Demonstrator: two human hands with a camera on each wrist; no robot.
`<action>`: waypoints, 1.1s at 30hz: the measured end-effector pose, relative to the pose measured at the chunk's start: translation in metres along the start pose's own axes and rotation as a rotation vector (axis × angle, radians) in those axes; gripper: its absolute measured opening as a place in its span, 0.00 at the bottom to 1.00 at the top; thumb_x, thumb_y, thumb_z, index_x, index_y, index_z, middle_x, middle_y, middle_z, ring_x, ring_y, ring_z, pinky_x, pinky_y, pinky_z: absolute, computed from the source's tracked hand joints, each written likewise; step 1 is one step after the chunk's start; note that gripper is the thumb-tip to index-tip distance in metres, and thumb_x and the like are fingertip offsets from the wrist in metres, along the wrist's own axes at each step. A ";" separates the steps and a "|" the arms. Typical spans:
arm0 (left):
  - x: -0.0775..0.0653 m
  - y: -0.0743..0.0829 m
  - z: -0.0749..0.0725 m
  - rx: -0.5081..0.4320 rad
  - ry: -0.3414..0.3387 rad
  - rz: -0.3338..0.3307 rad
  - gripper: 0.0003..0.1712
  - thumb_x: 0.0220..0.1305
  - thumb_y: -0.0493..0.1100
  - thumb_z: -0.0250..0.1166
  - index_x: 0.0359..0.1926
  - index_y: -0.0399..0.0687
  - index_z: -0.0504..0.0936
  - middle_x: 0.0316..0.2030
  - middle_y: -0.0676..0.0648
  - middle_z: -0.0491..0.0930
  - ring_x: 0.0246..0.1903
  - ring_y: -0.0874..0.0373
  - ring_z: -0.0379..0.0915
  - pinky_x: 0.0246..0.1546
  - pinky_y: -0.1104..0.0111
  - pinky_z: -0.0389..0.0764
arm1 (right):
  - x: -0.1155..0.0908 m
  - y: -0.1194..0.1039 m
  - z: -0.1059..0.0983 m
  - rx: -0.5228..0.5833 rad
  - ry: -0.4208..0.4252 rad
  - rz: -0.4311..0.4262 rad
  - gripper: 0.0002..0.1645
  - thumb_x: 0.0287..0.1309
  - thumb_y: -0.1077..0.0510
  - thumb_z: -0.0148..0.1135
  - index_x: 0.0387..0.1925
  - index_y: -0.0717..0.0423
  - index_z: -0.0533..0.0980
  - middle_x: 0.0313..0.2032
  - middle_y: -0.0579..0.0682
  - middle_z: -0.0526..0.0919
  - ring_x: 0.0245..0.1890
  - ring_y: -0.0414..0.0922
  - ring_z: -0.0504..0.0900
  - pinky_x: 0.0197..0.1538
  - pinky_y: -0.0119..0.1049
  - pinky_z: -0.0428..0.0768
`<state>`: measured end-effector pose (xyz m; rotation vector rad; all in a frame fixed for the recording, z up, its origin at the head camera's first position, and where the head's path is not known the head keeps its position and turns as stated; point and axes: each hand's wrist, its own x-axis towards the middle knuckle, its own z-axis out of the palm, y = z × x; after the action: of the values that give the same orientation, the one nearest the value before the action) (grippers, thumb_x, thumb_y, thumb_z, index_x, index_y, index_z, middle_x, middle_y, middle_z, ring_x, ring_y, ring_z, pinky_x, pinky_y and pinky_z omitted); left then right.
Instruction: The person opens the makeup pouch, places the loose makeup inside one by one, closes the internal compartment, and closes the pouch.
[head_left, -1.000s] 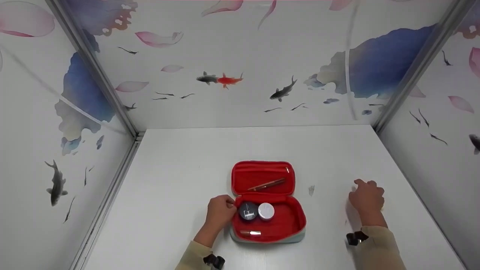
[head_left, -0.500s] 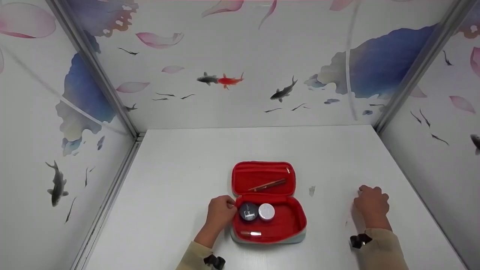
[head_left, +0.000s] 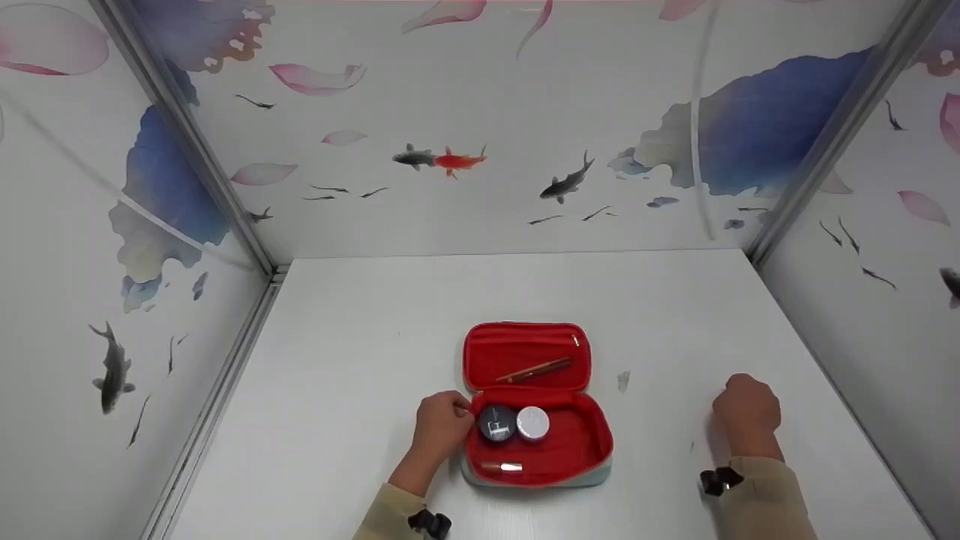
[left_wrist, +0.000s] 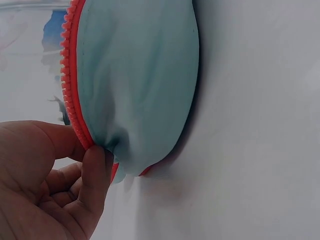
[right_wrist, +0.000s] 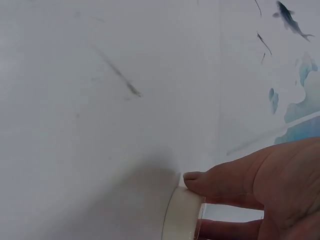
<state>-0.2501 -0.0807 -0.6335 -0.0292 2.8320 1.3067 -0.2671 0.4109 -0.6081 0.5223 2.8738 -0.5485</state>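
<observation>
An open zippered case [head_left: 577, 446], red inside and pale teal outside, lies on the table with its lid folded back. My left hand [head_left: 442, 424] pinches the zipper edge at the case's left side; in the left wrist view, thumb and fingertips squeeze the teal fabric [left_wrist: 145, 85] there. Inside sit a dark-lidded jar [head_left: 496, 423] and a white-lidded jar [head_left: 532, 424], side by side. Well to the right, my right hand [head_left: 748, 405] is low over the table. The right wrist view has its thumb and fingers around a cream-coloured jar [right_wrist: 181, 215] with a clear rim, partly cut off.
In the case's lid lie slim brown pencil-like sticks [head_left: 534, 370]. A small tube with a shiny silver part [head_left: 510, 466] lies along the case's front. A grey smudge [head_left: 623, 381] marks the table [head_left: 360, 322]. Printed walls [head_left: 480, 97] enclose the back and sides.
My right hand has shifted slightly right and toward me, and its fingers have gone from spread out in front to tucked out of sight. The left hand and the case stay put.
</observation>
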 end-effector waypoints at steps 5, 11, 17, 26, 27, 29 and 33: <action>0.000 0.000 0.000 0.000 -0.001 -0.003 0.06 0.61 0.35 0.66 0.36 0.45 0.89 0.29 0.51 0.83 0.30 0.59 0.74 0.30 0.68 0.78 | 0.001 -0.004 0.007 0.014 -0.028 0.022 0.23 0.69 0.67 0.48 0.61 0.75 0.74 0.53 0.78 0.82 0.40 0.63 0.83 0.37 0.57 0.84; 0.001 0.001 -0.001 -0.006 -0.009 -0.006 0.06 0.61 0.34 0.66 0.36 0.43 0.89 0.29 0.49 0.83 0.30 0.58 0.75 0.30 0.68 0.79 | -0.004 -0.012 0.015 -0.031 -0.004 -0.079 0.20 0.67 0.68 0.51 0.55 0.76 0.79 0.49 0.76 0.84 0.48 0.72 0.83 0.45 0.60 0.84; 0.000 0.002 -0.001 -0.008 -0.007 -0.012 0.06 0.61 0.34 0.66 0.37 0.43 0.89 0.30 0.49 0.84 0.31 0.57 0.75 0.31 0.67 0.80 | -0.011 -0.022 0.018 -0.035 0.000 -0.153 0.20 0.64 0.67 0.52 0.52 0.76 0.80 0.47 0.75 0.85 0.47 0.71 0.84 0.48 0.62 0.84; -0.001 0.000 0.000 -0.011 0.001 0.012 0.06 0.62 0.34 0.65 0.35 0.43 0.88 0.28 0.50 0.83 0.28 0.59 0.74 0.28 0.70 0.78 | -0.021 -0.041 0.021 -0.009 0.062 -0.226 0.19 0.61 0.65 0.60 0.52 0.72 0.82 0.46 0.72 0.84 0.45 0.68 0.83 0.49 0.61 0.82; -0.001 -0.001 0.001 -0.010 0.000 0.016 0.06 0.62 0.34 0.65 0.35 0.43 0.88 0.28 0.50 0.83 0.28 0.59 0.74 0.28 0.70 0.78 | -0.022 -0.044 0.021 -0.011 0.070 -0.242 0.19 0.61 0.65 0.61 0.51 0.71 0.82 0.45 0.71 0.84 0.45 0.67 0.83 0.49 0.61 0.82; -0.002 -0.001 0.001 -0.007 -0.002 0.010 0.05 0.63 0.34 0.65 0.36 0.44 0.88 0.28 0.50 0.83 0.29 0.59 0.74 0.29 0.69 0.78 | -0.024 -0.050 0.022 -0.014 0.083 -0.265 0.18 0.62 0.64 0.62 0.51 0.71 0.83 0.44 0.69 0.85 0.44 0.65 0.83 0.49 0.60 0.82; -0.001 -0.001 0.001 -0.001 -0.004 -0.001 0.05 0.63 0.35 0.66 0.36 0.45 0.88 0.29 0.51 0.83 0.31 0.58 0.74 0.31 0.68 0.79 | -0.029 -0.062 0.022 -0.018 0.115 -0.300 0.18 0.61 0.63 0.65 0.50 0.69 0.83 0.41 0.66 0.86 0.42 0.63 0.84 0.47 0.59 0.83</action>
<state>-0.2488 -0.0807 -0.6353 -0.0277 2.8283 1.3064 -0.2609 0.3396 -0.6015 0.1221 3.0852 -0.5505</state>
